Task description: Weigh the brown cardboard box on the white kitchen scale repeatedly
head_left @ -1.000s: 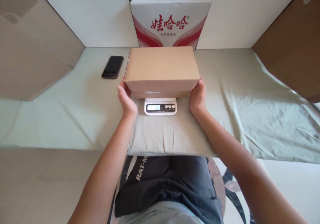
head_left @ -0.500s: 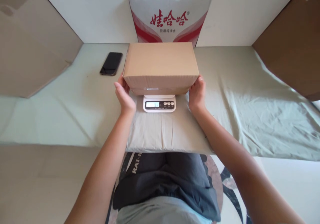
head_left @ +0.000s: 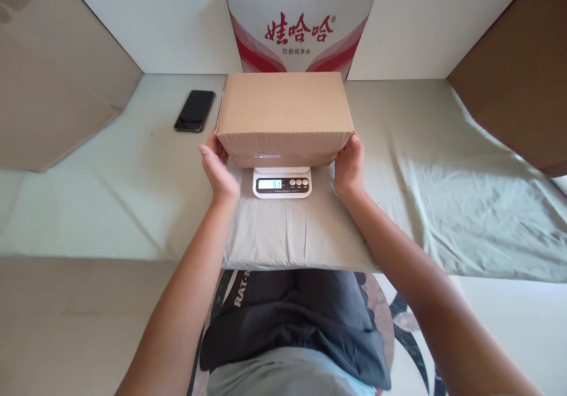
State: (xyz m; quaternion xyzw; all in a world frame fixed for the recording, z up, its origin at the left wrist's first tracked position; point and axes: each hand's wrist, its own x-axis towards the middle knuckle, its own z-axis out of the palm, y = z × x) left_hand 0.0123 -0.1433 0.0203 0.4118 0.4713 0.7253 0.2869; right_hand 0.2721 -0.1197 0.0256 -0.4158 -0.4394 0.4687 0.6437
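A closed brown cardboard box (head_left: 283,102) sits over a white digital kitchen scale (head_left: 282,194), covering all but its front. The lit display shows what looks like 51; any decimal point is too small to make out. My left hand (head_left: 221,170) holds the box's lower left side, thumb raised and fingers partly hidden against the cardboard. At the lower right corner, my right hand (head_left: 349,164) grips the opposite side, its fingertips mostly behind the edge. Clear tape shows on the box's front face.
A black phone (head_left: 195,111) lies left of the box on the pale green cloth (head_left: 110,207). Behind stands a white and red carton (head_left: 301,30) with Chinese lettering. Large cardboard panels flank the table at left (head_left: 57,77) and right (head_left: 514,83).
The view has shifted very slightly. Both hands stay at the box's sides, and the display reading looks the same.
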